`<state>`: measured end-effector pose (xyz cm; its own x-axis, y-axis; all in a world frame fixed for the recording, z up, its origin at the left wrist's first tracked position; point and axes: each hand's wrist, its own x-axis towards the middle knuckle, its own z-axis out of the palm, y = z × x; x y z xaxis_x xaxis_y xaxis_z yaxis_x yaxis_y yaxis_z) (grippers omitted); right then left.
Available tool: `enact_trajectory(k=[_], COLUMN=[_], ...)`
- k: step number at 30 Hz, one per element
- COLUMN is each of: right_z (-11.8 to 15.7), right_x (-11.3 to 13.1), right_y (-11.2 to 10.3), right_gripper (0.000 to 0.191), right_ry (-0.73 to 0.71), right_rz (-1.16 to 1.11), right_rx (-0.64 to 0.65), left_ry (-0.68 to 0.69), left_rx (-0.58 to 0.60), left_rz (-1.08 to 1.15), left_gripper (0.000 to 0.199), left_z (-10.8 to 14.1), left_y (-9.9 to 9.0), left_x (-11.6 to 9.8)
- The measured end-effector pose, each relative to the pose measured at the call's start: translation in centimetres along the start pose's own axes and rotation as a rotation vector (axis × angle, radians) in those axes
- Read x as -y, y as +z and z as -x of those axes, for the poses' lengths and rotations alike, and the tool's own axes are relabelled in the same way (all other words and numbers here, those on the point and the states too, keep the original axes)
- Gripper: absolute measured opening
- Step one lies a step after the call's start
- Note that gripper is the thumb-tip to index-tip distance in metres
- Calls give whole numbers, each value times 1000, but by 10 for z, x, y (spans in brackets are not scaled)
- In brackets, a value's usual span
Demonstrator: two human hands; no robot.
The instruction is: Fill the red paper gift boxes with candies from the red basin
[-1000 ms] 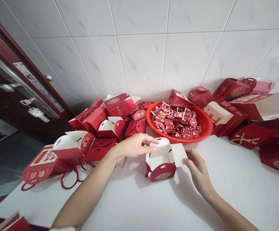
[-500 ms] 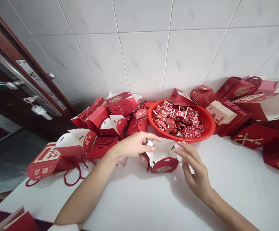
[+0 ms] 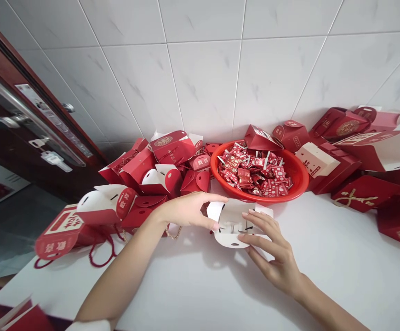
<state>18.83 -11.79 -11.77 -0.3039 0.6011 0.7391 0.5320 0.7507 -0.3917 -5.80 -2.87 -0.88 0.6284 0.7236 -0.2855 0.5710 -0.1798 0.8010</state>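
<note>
A small paper box [image 3: 232,240] stands on the white table in front of the basin, its white inside and raised flaps facing me. At its left side is my left hand [image 3: 191,210], thumb and index finger apart on either side of the left flap. My right hand [image 3: 272,246] has its fingers spread over the box's right side, fingertips on the front and right flaps. Right behind the box, a red plastic basin [image 3: 298,186] holds several red-wrapped sweets [image 3: 244,177].
Several red gift boxes [image 3: 143,211] with cord handles crowd the left; more red boxes [image 3: 365,193] stand at the right. A tiled wall [image 3: 203,78] rises behind the white table [image 3: 193,285]. At the far left is a door with keys [image 3: 55,160].
The box's front flap has folded outward and now shows its white inner side. My right hand has moved left onto the box. The view has shifted slightly.
</note>
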Motion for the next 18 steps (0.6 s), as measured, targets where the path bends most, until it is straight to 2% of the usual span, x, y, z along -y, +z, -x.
enact_trajectory(k=[4,8,11,18], right_z=[0,0,1,-1], right_x=[-1,-1,-2,-7], right_y=[1,0,0,-3], right_gripper=[33,32,32,29], right_ry=[-48,-69,-58,-47], right_rz=[9,-10,-23,-77], right_rx=[-2,11,21,59], left_ry=[-81,-2,9,-37], left_rx=[86,128,158,16], left_rz=[27,93,157,107], left_gripper=[69,58,62,67], left_z=[2,-2,-4,-4], left_y=[-5,-2,4,14], left_x=[-2,0,1,-4])
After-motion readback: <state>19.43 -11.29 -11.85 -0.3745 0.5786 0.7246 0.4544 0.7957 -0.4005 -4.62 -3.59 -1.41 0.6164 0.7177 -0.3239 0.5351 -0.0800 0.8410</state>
